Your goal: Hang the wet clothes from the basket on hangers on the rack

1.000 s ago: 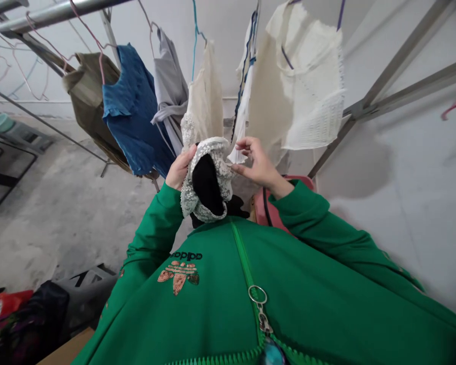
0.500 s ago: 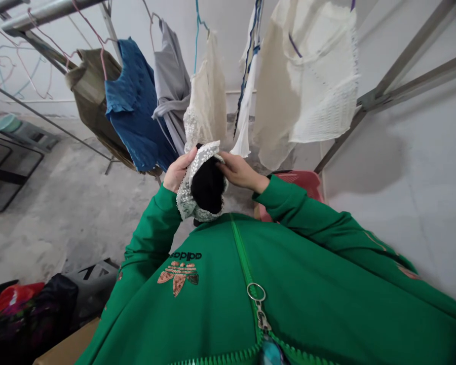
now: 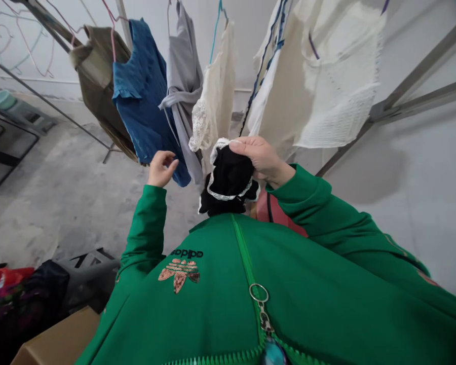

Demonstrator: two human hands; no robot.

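Note:
My right hand (image 3: 261, 158) pinches the upper edge of a black garment with white lace trim (image 3: 231, 175), which hangs bunched in front of my chest. Its exact kind is hard to make out, since it is folded over on itself. To the left, my left hand (image 3: 162, 168) is apart from the garment, with its fingers loosely curled, a gap to the thumb and nothing held. It is nearest to the hem of a hanging blue top (image 3: 146, 101). Just beyond the black garment hangs a cream lace garment (image 3: 215, 86).
A grey garment (image 3: 183, 76), an olive garment (image 3: 99, 76) and a white knit top (image 3: 338, 96) also hang on the rack. Below my right forearm is a pink-red basket (image 3: 279, 215). A metal rack bar (image 3: 421, 106) crosses at right. A cardboard box (image 3: 61, 337) lies lower left.
My left hand has let go of the lace-trimmed garment and moved left. The right hand has shifted right with the garment, whose black side now shows more. The view has turned slightly.

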